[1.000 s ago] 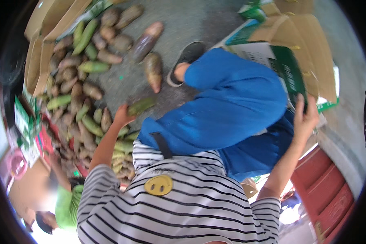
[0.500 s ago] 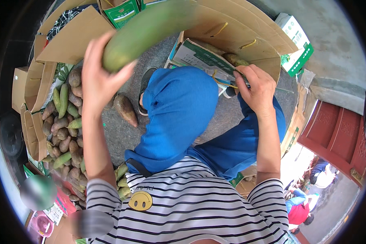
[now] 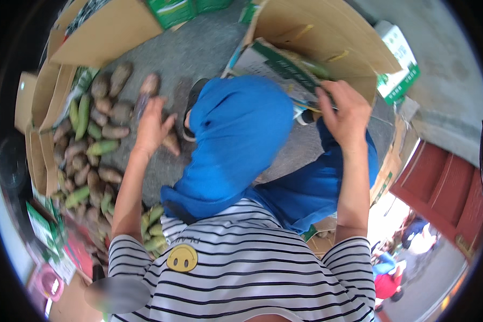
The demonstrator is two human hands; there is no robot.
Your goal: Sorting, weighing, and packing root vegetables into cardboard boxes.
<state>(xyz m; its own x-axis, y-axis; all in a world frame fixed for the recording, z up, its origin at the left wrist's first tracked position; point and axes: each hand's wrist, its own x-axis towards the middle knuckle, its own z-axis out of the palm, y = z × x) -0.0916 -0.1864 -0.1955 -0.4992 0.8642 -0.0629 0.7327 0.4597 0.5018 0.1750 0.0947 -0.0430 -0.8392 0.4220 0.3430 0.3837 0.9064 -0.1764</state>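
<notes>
Left hand [image 3: 153, 126] spread, fingers apart, over two purplish-brown tubers [image 3: 149, 85] on grey floor [image 3: 193, 48]; contact hard to tell. Right hand [image 3: 346, 110] clamped on edge of green-and-white carton [image 3: 279, 63]. Mixed tuber heap [image 3: 95, 183] lies farther left.

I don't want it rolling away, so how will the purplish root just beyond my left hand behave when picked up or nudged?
The purplish root looks thick and solid, so probably stiff and fairly heavy. Its rounded sides on the flat grey floor suggest it may roll if nudged. Your left hand hides part of it.
</notes>
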